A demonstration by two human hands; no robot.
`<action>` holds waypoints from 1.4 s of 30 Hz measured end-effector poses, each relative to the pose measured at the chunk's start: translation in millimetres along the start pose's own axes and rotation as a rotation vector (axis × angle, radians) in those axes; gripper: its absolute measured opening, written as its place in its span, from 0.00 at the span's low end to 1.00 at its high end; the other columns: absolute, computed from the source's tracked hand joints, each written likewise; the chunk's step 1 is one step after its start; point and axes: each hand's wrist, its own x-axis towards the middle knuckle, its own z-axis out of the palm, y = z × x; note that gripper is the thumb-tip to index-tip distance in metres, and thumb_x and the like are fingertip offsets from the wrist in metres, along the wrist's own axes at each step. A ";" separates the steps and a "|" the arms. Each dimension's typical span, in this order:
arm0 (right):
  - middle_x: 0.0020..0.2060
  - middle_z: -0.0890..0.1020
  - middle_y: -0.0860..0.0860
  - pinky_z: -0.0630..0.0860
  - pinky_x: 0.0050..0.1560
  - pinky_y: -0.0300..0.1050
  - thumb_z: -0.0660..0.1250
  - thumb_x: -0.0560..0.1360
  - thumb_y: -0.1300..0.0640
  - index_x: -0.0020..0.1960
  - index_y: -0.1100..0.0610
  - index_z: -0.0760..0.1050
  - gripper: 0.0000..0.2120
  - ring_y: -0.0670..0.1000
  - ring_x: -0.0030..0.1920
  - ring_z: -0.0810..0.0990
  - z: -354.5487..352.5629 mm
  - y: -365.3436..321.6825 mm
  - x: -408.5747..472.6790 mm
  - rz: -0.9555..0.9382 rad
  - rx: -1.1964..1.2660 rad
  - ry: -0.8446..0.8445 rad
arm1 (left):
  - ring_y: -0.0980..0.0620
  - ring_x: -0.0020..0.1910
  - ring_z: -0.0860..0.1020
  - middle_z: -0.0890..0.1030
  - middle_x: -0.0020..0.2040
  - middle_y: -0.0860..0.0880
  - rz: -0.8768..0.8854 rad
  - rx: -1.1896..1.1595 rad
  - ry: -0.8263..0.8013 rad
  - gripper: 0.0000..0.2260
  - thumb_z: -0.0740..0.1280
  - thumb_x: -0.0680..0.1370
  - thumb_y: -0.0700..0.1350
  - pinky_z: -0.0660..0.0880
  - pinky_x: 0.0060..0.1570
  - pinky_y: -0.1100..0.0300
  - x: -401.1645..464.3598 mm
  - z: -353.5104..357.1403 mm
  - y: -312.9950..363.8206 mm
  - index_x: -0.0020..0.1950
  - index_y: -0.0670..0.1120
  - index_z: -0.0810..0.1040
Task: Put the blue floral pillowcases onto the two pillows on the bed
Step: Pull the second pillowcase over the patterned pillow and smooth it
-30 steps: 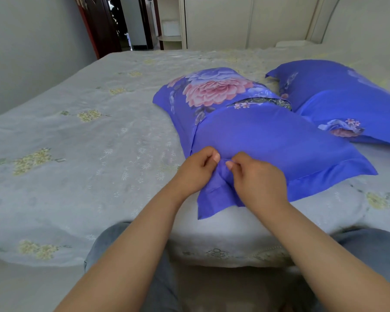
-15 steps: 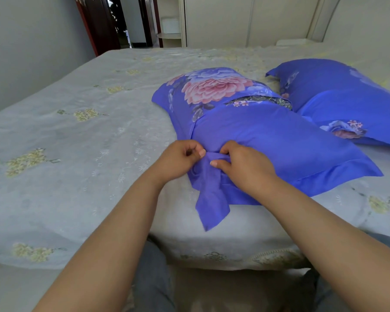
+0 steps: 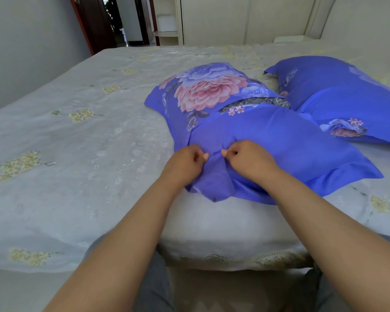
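A pillow in a blue floral pillowcase [image 3: 277, 140] lies near the bed's front edge, its pink flower print at the far end. A slit across its top shows patterned pillow fabric [image 3: 254, 102]. My left hand [image 3: 185, 163] and my right hand [image 3: 249, 158] both pinch the near corner flap of this pillowcase, thumbs close together, the flap hanging down between them. A second pillow in a blue floral pillowcase [image 3: 347, 95] rests to the right, further back.
The bed [image 3: 77, 143] has a pale sheet with yellow flower prints. A grey wall stands on the left, a dark doorway [image 3: 113, 21] at the back left, cream wardrobe doors [image 3: 245, 19] behind the bed. My knees are against the bed's front edge.
Both hands have shifted along the pillowcase's near corner, bunching the flap, which now hangs folded between them. The pillow itself has hardly moved.
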 end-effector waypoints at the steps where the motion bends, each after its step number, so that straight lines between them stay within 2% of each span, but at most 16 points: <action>1: 0.41 0.78 0.58 0.66 0.40 0.43 0.60 0.78 0.48 0.29 0.54 0.65 0.20 0.59 0.45 0.76 -1.2 2.1 3.9 0.010 0.030 0.022 | 0.48 0.36 0.73 0.76 0.36 0.49 0.112 0.087 0.236 0.08 0.63 0.78 0.49 0.69 0.39 0.56 -11.1 1.1 10.3 0.40 0.47 0.74; 2: 0.36 0.77 0.56 0.66 0.39 0.43 0.61 0.78 0.48 0.30 0.55 0.67 0.20 0.58 0.42 0.75 -1.0 3.1 7.4 0.017 0.073 0.028 | 0.48 0.37 0.74 0.78 0.38 0.49 0.238 0.106 0.397 0.09 0.63 0.77 0.50 0.70 0.39 0.55 -25.3 4.1 18.6 0.42 0.46 0.75; 3: 0.32 0.75 0.54 0.66 0.38 0.43 0.63 0.77 0.48 0.30 0.55 0.69 0.19 0.56 0.39 0.74 -1.9 4.5 9.4 0.023 0.118 0.022 | 0.49 0.38 0.75 0.79 0.39 0.49 0.347 0.112 0.456 0.12 0.62 0.77 0.53 0.70 0.39 0.57 -39.1 10.1 26.4 0.43 0.46 0.77; 6: 0.29 0.75 0.51 0.68 0.39 0.43 0.66 0.76 0.51 0.32 0.56 0.75 0.16 0.52 0.36 0.73 -2.1 7.1 13.3 0.012 0.230 -0.050 | 0.50 0.42 0.78 0.81 0.45 0.50 0.412 0.297 0.376 0.24 0.61 0.72 0.65 0.71 0.41 0.61 -64.0 36.6 28.1 0.51 0.46 0.80; 10: 0.35 0.80 0.53 0.73 0.43 0.45 0.69 0.74 0.51 0.38 0.58 0.79 0.11 0.51 0.39 0.77 -2.3 7.5 13.6 0.001 0.300 -0.005 | 0.47 0.52 0.81 0.81 0.56 0.44 0.398 0.551 0.379 0.31 0.75 0.64 0.56 0.77 0.51 0.57 -67.6 62.0 15.8 0.61 0.39 0.78; 13: 0.40 0.82 0.49 0.75 0.44 0.47 0.66 0.75 0.45 0.41 0.54 0.79 0.12 0.52 0.43 0.78 -5.2 2.2 8.4 -0.053 0.150 0.219 | 0.45 0.61 0.77 0.77 0.63 0.40 0.370 0.525 0.334 0.38 0.79 0.60 0.53 0.75 0.58 0.52 -58.2 71.6 13.4 0.65 0.36 0.74; 15: 0.47 0.81 0.51 0.74 0.46 0.48 0.63 0.76 0.46 0.51 0.52 0.79 0.12 0.55 0.50 0.77 -6.9 0.5 7.2 -0.137 0.008 0.395 | 0.43 0.65 0.74 0.74 0.66 0.39 0.349 0.512 0.283 0.42 0.80 0.59 0.53 0.72 0.62 0.50 -49.2 74.6 14.0 0.67 0.35 0.71; 18: 0.61 0.73 0.53 0.64 0.59 0.51 0.67 0.74 0.47 0.65 0.50 0.73 0.21 0.57 0.63 0.68 -5.6 12.7 17.6 -0.220 -0.253 0.446 | 0.43 0.67 0.71 0.72 0.68 0.39 0.323 0.495 0.236 0.43 0.80 0.59 0.51 0.69 0.65 0.48 -39.4 75.9 20.7 0.68 0.35 0.68; 20: 0.59 0.75 0.54 0.62 0.60 0.51 0.65 0.75 0.47 0.62 0.52 0.76 0.17 0.57 0.62 0.70 -5.1 21.7 26.4 -0.191 -0.310 0.441 | 0.43 0.69 0.69 0.70 0.69 0.39 0.313 0.435 0.200 0.42 0.79 0.62 0.48 0.67 0.66 0.48 -32.1 75.5 25.5 0.70 0.36 0.66; 22: 0.52 0.79 0.56 0.66 0.53 0.51 0.61 0.77 0.48 0.55 0.55 0.78 0.14 0.59 0.56 0.74 -6.8 23.1 33.9 -0.173 -0.329 0.414 | 0.43 0.70 0.68 0.69 0.70 0.39 0.298 0.368 0.192 0.40 0.77 0.64 0.45 0.66 0.67 0.49 -23.4 75.4 27.3 0.71 0.36 0.64; 27: 0.48 0.82 0.58 0.65 0.38 0.48 0.58 0.80 0.49 0.52 0.58 0.76 0.14 0.61 0.48 0.78 -27.0 12.9 47.1 -0.203 -0.239 0.455 | 0.44 0.56 0.78 0.79 0.56 0.43 0.381 0.390 0.365 0.19 0.63 0.69 0.37 0.74 0.55 0.52 -23.3 79.2 30.5 0.60 0.39 0.76; 30: 0.46 0.82 0.58 0.67 0.37 0.48 0.58 0.80 0.49 0.50 0.58 0.76 0.14 0.61 0.47 0.78 -41.5 9.1 53.3 -0.177 -0.131 0.511 | 0.45 0.50 0.79 0.81 0.50 0.44 0.505 0.454 0.420 0.16 0.57 0.71 0.37 0.73 0.51 0.53 -34.4 89.4 29.5 0.54 0.40 0.78; 33: 0.44 0.82 0.58 0.67 0.37 0.49 0.58 0.80 0.50 0.49 0.59 0.75 0.14 0.61 0.46 0.77 -42.6 4.8 51.7 -0.187 -0.072 0.514 | 0.43 0.54 0.78 0.80 0.54 0.41 0.546 0.525 0.436 0.15 0.57 0.73 0.36 0.72 0.55 0.52 -29.2 94.5 19.7 0.57 0.39 0.75; 37: 0.42 0.81 0.58 0.67 0.38 0.50 0.59 0.80 0.49 0.48 0.60 0.74 0.14 0.61 0.45 0.77 -42.0 1.3 45.3 -0.225 -0.028 0.529 | 0.42 0.56 0.76 0.78 0.57 0.41 0.352 0.570 0.377 0.19 0.62 0.69 0.37 0.72 0.58 0.51 -11.3 86.0 24.2 0.59 0.39 0.72; 39: 0.41 0.81 0.58 0.67 0.38 0.50 0.59 0.80 0.49 0.48 0.60 0.74 0.14 0.61 0.44 0.77 -39.3 -1.6 44.0 -0.248 -0.031 0.517 | 0.45 0.49 0.79 0.80 0.49 0.44 0.250 0.546 0.275 0.18 0.66 0.63 0.38 0.75 0.49 0.54 -4.9 84.8 33.8 0.53 0.41 0.76; 42: 0.43 0.82 0.57 0.67 0.38 0.49 0.59 0.80 0.51 0.49 0.61 0.74 0.13 0.60 0.46 0.78 -30.3 -1.1 51.5 -0.246 -0.042 0.472 | 0.46 0.37 0.79 0.80 0.36 0.48 0.154 0.534 0.112 0.13 0.71 0.58 0.37 0.68 0.38 0.57 -3.1 84.1 40.5 0.41 0.45 0.78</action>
